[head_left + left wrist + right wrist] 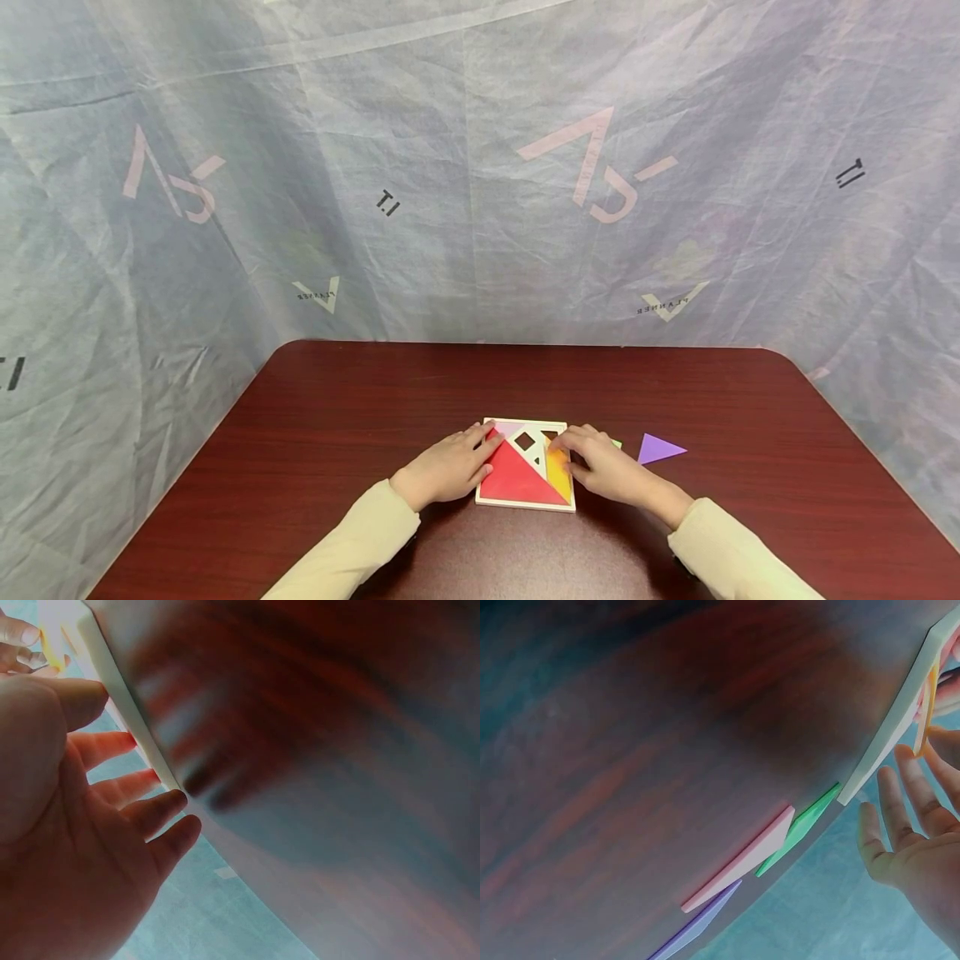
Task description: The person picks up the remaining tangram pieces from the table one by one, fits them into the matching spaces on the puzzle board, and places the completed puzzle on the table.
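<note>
A square white tangram tray lies on the table. A large red triangle fills its lower left and a pale pink piece is at the top left. My left hand rests on the tray's left side, fingers extended over the rim and the red triangle. With thumb and fingertips my right hand pinches a yellow-orange tangram piece at the tray's right side. In the right wrist view this yellow-orange piece stands tilted above the tray rim.
Right of the tray lie a purple triangle and a green piece, mostly hidden by the right hand. The right wrist view also shows a pink piece beside the green one. Printed cloth hangs behind the dark wooden table.
</note>
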`<state>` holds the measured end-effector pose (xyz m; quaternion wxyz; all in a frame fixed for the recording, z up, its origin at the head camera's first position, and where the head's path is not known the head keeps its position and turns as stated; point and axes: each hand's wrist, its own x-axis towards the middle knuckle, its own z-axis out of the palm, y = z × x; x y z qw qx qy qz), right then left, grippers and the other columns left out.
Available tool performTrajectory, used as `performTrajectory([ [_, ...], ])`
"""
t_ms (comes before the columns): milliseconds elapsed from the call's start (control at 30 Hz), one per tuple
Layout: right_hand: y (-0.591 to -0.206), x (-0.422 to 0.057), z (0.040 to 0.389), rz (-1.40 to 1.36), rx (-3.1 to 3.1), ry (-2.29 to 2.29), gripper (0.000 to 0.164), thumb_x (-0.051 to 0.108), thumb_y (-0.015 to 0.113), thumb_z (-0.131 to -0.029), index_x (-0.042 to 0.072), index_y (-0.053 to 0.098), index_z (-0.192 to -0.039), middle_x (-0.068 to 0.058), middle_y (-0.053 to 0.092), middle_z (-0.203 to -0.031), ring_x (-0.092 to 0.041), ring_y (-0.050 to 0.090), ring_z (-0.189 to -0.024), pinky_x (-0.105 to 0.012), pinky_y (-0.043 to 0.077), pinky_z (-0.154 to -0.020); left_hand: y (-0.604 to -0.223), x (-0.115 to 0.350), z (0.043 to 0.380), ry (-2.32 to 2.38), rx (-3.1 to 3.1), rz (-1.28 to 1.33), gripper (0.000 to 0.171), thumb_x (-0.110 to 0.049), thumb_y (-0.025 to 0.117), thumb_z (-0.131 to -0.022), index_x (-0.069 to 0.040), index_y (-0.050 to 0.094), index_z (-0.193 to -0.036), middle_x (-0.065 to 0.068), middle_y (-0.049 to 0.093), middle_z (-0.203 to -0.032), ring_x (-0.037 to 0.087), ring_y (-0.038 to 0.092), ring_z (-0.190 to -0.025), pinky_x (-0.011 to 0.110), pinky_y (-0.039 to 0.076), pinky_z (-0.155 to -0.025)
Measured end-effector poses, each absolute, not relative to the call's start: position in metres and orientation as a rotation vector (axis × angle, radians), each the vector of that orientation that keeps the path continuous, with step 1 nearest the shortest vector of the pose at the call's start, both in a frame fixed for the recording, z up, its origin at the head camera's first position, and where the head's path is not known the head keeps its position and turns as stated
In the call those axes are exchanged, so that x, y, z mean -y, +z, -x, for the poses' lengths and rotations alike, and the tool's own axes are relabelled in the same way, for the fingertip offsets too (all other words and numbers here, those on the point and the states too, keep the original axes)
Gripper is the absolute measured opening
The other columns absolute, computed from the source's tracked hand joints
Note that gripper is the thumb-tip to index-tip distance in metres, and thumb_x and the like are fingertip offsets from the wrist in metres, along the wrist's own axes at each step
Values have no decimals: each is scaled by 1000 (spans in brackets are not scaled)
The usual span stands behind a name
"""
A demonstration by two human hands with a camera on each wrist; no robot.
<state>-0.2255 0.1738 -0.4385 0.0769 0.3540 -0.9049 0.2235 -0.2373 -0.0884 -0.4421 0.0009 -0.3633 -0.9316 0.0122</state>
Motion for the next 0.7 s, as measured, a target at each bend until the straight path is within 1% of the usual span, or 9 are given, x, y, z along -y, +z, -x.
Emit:
performTrajectory([
  [333, -440, -173, 225, -1062, 2698, 648, 23, -3, 64, -76, 8, 63, -97, -1, 63, -96, -22, 54, -93, -31, 34, -70, -442, 88, 238, 37, 2927, 1139, 46, -29, 42, -96, -12, 39, -139, 13, 36, -144, 27, 40, -130, 38, 37, -105],
  [533, -441, -172, 225, -1051, 2743, 622, 23, -2, 64, -77, 8, 63, -97, -2, 63, -98, -19, 53, -92, -31, 34, -69, -442, 88, 238, 31, 2925, 1143, 47, -29, 43, -96, -12, 40, -139, 13, 37, -144, 28, 40, -130, 38, 37, -104],
  [700, -440, -172, 224, -1042, 2747, 579, 23, -1, 65, -77, 9, 64, -98, -2, 63, -99, -19, 54, -93, -32, 36, -69, -442, 89, 237, 9, 2920, 1150, 46, -28, 45, -95, -11, 41, -138, 14, 38, -143, 29, 41, -129, 39, 38, -103],
])
